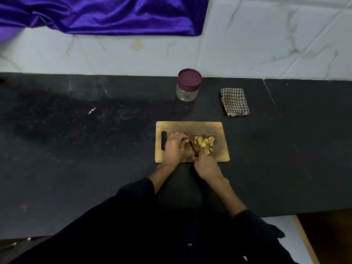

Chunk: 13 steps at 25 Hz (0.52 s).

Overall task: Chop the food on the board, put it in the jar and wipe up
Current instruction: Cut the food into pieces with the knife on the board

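right hand [206, 166] grips knife [192, 144] | left hand [174, 147] curled, holding food [203, 143] on board [221, 149] | jar [188, 85] far, lid on | cloth [234, 101] right of jar

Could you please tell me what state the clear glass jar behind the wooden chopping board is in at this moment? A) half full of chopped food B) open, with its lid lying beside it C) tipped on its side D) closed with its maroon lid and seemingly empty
D: the clear glass jar stands upright on the black counter with its maroon lid on, and nothing shows through its glass.
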Each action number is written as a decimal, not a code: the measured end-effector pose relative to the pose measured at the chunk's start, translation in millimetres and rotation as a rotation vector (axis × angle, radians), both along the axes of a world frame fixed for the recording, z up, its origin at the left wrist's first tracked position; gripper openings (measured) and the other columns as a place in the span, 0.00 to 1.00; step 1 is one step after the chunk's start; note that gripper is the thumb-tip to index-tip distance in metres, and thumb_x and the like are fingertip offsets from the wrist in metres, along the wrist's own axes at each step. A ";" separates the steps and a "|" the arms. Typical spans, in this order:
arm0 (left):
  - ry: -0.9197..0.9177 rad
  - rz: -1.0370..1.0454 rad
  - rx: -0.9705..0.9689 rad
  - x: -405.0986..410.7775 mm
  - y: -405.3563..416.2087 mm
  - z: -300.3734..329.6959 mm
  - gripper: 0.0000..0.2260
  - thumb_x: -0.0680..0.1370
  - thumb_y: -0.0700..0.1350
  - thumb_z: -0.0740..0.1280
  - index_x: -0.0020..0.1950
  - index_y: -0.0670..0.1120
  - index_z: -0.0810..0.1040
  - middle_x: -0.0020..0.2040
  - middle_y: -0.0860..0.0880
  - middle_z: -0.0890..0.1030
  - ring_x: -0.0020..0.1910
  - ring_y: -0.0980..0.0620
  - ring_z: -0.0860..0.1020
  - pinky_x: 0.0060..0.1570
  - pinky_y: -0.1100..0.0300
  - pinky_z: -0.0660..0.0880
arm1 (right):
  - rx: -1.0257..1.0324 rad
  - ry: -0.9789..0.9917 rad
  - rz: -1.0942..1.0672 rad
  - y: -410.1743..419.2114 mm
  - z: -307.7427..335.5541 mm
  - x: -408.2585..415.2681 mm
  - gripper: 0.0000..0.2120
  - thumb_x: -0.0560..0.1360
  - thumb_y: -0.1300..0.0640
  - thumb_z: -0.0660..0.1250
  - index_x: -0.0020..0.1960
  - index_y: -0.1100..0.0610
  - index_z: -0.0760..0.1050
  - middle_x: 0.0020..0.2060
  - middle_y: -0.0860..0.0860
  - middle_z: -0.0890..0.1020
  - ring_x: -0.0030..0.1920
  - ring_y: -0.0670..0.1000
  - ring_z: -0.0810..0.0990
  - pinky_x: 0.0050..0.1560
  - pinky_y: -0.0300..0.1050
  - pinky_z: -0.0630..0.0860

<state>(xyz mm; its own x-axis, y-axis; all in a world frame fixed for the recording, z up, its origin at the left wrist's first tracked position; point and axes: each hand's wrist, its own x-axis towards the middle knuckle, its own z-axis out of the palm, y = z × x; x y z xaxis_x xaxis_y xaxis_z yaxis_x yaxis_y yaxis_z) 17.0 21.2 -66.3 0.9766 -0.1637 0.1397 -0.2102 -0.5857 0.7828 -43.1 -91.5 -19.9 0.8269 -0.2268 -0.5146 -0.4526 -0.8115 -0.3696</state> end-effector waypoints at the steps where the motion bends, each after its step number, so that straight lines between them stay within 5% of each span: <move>1: 0.002 -0.007 -0.006 -0.9 1.4 0.4 0.05 0.76 0.35 0.66 0.48 0.42 0.80 0.48 0.46 0.79 0.50 0.52 0.75 0.52 0.63 0.71 | 0.008 -0.002 -0.003 -2.1 1.7 2.2 0.13 0.83 0.50 0.57 0.59 0.58 0.73 0.50 0.54 0.78 0.52 0.55 0.78 0.54 0.56 0.77; 13: 0.027 0.003 -0.034 -0.4 3.2 -0.8 0.05 0.75 0.36 0.68 0.48 0.43 0.81 0.47 0.48 0.80 0.49 0.53 0.76 0.52 0.61 0.74 | 0.073 -0.123 0.027 -2.2 7.0 3.3 0.12 0.83 0.50 0.58 0.59 0.57 0.73 0.51 0.54 0.79 0.49 0.55 0.81 0.51 0.58 0.80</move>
